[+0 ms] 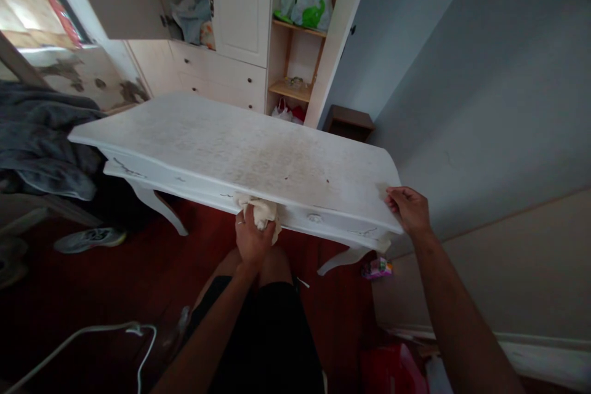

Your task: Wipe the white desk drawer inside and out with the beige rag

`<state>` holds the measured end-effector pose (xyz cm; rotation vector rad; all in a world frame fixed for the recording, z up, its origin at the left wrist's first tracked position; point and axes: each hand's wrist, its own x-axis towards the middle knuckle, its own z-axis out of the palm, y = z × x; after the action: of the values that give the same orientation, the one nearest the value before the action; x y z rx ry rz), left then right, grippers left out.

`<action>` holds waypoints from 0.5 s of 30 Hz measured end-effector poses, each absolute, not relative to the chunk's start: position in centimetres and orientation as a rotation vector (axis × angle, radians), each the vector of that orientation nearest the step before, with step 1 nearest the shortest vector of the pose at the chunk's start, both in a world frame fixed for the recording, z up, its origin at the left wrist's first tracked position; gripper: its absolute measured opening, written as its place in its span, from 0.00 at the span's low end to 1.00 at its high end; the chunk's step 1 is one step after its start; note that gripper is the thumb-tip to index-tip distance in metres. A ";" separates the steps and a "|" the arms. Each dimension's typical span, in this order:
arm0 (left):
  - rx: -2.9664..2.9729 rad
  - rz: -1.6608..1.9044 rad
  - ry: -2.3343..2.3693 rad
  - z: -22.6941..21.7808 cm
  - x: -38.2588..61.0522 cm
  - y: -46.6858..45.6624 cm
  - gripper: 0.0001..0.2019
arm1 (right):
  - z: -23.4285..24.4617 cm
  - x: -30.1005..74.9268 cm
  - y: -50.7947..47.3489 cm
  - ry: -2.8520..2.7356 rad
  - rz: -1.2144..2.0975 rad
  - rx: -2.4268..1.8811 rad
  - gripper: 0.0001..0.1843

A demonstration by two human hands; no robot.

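The left grip (252,237) is clenched around a cream cloth (264,210), pressing it against the front edge of the white surface (240,148), beside a drawer knob (314,218). The right grip (409,209) clasps the near right corner of the surface

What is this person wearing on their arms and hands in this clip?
No sleeves, gloves or watch are in view. The left hand wears a ring on one finger; the right hand shows none.
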<state>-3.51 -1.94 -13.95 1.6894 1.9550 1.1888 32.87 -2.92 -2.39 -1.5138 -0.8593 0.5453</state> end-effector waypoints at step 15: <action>0.437 1.376 1.497 -11.4 14.2 -7.6 0.34 | -2.8 33.3 -2.9 -0.995 0.425 -1.607 0.12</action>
<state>14.23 -7.61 -11.40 0.4365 1.4969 1.3764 33.32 -2.88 -2.81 -1.6067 -0.9948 0.4249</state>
